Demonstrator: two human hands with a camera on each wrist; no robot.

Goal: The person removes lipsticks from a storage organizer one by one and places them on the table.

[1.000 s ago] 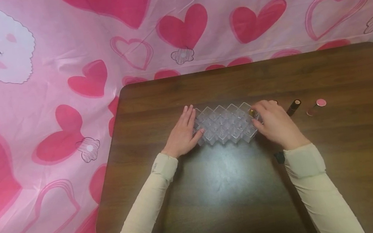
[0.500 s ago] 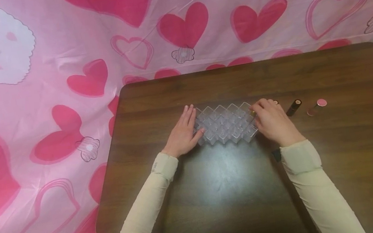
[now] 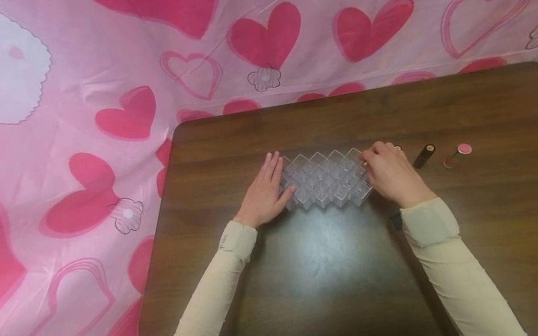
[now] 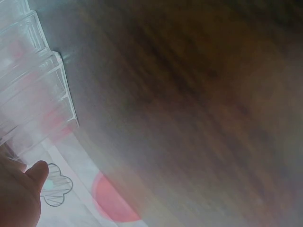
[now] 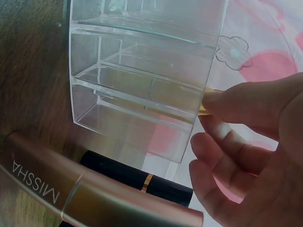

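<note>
A clear plastic organizer (image 3: 321,180) with diamond-shaped compartments stands on the table between both hands. My left hand (image 3: 262,195) rests against its left end, fingers straight and thumb at the front corner. At the right end, my right hand (image 3: 394,173) pinches the top of a gold tube, probably a lipstick, between thumb and forefinger. In the right wrist view, the gold tube (image 5: 128,85) shows through the clear wall, inside an end compartment. The thumb (image 5: 241,101) covers most of its top. The left wrist view shows part of the left hand (image 4: 19,194) beside the organizer.
Right of the right hand stand a black lipstick tube (image 3: 424,156) and a pink-topped tube (image 3: 457,155). Another small top (image 3: 398,147) is mostly hidden by that hand. A rose-gold MISSHA tube (image 5: 104,189) appears close in the right wrist view. A heart-print cloth (image 3: 374,32) hangs behind the table.
My right hand has shifted slightly left and closer over the gold tube, whose visible end now looks smaller. The left hand and the organizer stay put.
</note>
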